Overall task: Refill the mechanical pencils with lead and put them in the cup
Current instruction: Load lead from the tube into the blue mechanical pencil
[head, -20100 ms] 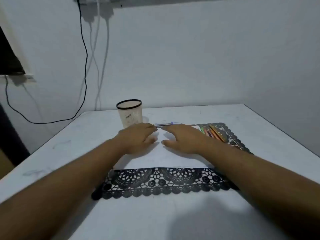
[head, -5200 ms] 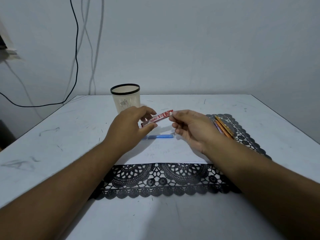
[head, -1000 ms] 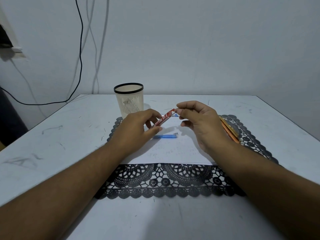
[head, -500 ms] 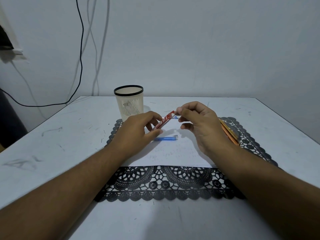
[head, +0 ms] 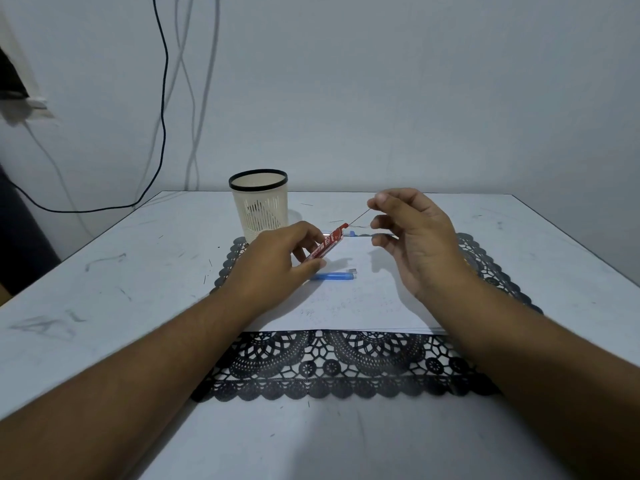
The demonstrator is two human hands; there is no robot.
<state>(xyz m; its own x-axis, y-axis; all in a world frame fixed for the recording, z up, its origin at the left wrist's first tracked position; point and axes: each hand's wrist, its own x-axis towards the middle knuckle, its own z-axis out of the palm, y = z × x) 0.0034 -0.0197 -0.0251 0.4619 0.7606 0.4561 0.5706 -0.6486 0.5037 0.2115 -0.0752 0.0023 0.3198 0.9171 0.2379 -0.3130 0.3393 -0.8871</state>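
Observation:
My left hand (head: 277, 268) grips a red lead case (head: 327, 243), tilted up to the right above the white paper (head: 346, 303). My right hand (head: 412, 237) pinches a thin lead stick (head: 358, 218) whose lower end is at the case's mouth. A blue mechanical pencil (head: 334, 276) lies on the paper below the case, partly hidden by my left hand. A second blue pencil (head: 351, 233) shows behind the case. The cream cup (head: 259, 206) with a black rim stands at the back left.
A black lace mat (head: 329, 365) lies under the paper on the white table (head: 104, 289). More pencils on the mat's right side are almost hidden behind my right hand. Cables (head: 162, 98) hang on the wall at the left.
My right hand has moved up and to the right, away from the case's tip, drawing a lead stick out. The left hand keeps hold of the case.

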